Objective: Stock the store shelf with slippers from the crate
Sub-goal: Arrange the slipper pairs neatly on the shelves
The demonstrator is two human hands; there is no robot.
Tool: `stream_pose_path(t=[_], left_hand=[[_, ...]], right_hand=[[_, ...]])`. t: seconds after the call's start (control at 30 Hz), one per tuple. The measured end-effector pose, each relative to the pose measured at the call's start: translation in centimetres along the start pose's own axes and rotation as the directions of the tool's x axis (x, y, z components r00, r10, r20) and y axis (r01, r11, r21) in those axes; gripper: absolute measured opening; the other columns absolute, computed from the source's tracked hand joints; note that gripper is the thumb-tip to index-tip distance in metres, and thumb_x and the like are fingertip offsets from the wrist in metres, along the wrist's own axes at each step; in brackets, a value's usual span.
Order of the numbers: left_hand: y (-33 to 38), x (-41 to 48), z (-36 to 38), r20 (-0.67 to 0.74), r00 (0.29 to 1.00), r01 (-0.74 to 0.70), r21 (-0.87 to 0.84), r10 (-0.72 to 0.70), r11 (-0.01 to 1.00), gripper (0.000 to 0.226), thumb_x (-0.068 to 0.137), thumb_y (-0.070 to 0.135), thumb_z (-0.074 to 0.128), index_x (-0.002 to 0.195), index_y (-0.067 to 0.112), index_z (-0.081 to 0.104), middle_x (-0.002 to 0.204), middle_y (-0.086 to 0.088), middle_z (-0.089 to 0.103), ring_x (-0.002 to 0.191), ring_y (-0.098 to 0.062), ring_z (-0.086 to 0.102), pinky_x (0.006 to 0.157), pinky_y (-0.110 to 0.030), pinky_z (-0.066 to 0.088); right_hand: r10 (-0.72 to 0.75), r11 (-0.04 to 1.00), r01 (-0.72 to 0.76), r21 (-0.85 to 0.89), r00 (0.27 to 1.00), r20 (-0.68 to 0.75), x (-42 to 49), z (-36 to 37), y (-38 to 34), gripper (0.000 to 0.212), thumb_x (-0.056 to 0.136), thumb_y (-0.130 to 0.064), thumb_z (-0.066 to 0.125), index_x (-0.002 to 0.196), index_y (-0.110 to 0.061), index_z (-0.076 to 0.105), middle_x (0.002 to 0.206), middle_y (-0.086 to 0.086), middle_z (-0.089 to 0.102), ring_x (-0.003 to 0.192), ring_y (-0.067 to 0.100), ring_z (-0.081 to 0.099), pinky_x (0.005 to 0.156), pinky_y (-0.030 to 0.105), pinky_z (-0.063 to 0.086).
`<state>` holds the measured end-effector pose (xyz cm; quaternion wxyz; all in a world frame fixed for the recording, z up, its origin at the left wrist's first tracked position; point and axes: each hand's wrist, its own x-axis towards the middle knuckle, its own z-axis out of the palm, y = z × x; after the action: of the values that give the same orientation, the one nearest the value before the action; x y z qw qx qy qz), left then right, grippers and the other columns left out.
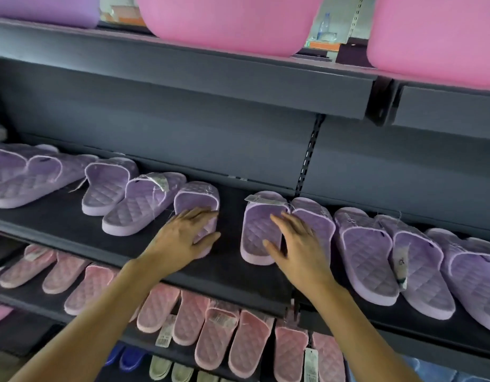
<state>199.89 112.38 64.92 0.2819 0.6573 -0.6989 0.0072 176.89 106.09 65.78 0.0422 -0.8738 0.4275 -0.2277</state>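
Several lilac quilted slippers lie in a row on the dark middle shelf [232, 274]. My left hand [183, 235] lies on top of one lilac slipper [198, 198], fingers spread over its footbed and thumb at its right side. My right hand [298, 244] rests with straight fingers on a pair of lilac slippers: the left one [259, 232] carries a tag at its strap, and the right one [319, 219] is partly under my fingers. A bare gap of shelf separates the two hands. No crate is in view.
More lilac slippers [367, 252] fill the shelf to the right and others [139, 202] to the left. Pink quilted slippers [213, 334] line the shelf below. Large pink [230, 23] and purple [45, 9] items sit on the top shelf.
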Motion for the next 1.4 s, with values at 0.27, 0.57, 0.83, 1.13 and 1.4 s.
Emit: stream_pose_path(t=[0.27,0.57,0.83,1.13,1.4], left_hand=[[-6.5,-0.9,-3.8,-0.043,0.991,0.126,0.035,-0.124,0.991,0.078,0.073,0.064,0.026,0.133,0.019,0.047,0.137,0.001,0.049,0.124,-0.021,0.048,0.101,-0.036,0.039],[-14.9,0.0,-5.2,0.175,0.982,0.079,-0.023,-0.074,0.997,0.094,0.063,0.070,0.030,0.138,0.014,0.039,0.144,-0.002,0.041,0.130,-0.021,0.041,0.106,-0.032,0.035],[-17.7,0.6,-3.4,0.275,0.955,-0.151,0.119,0.113,0.981,0.110,0.060,0.087,0.011,0.144,0.018,0.027,0.153,0.002,0.024,0.142,-0.015,0.019,0.111,-0.023,0.005],[-15.7,2.4,-2.6,0.245,0.954,-0.195,0.059,0.175,0.979,0.101,0.057,0.067,0.006,0.147,0.021,0.017,0.155,0.001,0.017,0.143,-0.013,0.013,0.106,-0.018,-0.002],[-14.1,3.8,-0.3,0.275,0.949,-0.177,0.070,0.152,0.982,0.103,0.057,0.067,0.003,0.148,0.019,0.015,0.156,-0.002,0.014,0.144,-0.017,0.010,0.115,-0.027,0.005]], right_hand=[[-0.102,0.995,0.098,0.031,0.984,0.147,3.4,3.1,-6.8,0.059,0.094,-0.041,0.046,0.145,-0.020,0.026,0.154,0.001,0.023,0.142,0.018,0.020,0.115,0.032,0.018],[-0.013,1.000,0.018,-0.026,0.980,0.200,6.9,8.1,-13.5,0.064,0.090,-0.047,0.049,0.143,-0.017,0.030,0.149,0.001,0.034,0.135,0.019,0.033,0.108,0.032,0.026],[0.149,0.976,-0.110,-0.189,0.966,0.209,7.4,11.8,-14.5,0.072,0.084,-0.057,0.019,0.148,-0.024,0.018,0.156,-0.003,0.015,0.145,0.018,0.007,0.114,0.051,0.009],[0.308,0.907,-0.298,-0.297,0.951,-0.012,8.2,12.1,-15.2,0.052,0.057,-0.045,0.067,0.102,-0.018,0.070,0.104,0.003,0.071,0.097,0.022,0.069,0.070,0.044,0.056],[0.368,0.918,-0.351,-0.186,0.927,0.065,9.6,11.6,-14.6,0.060,0.092,-0.037,0.047,0.145,-0.017,0.028,0.153,0.006,0.026,0.143,0.023,0.017,0.113,0.047,0.017]])
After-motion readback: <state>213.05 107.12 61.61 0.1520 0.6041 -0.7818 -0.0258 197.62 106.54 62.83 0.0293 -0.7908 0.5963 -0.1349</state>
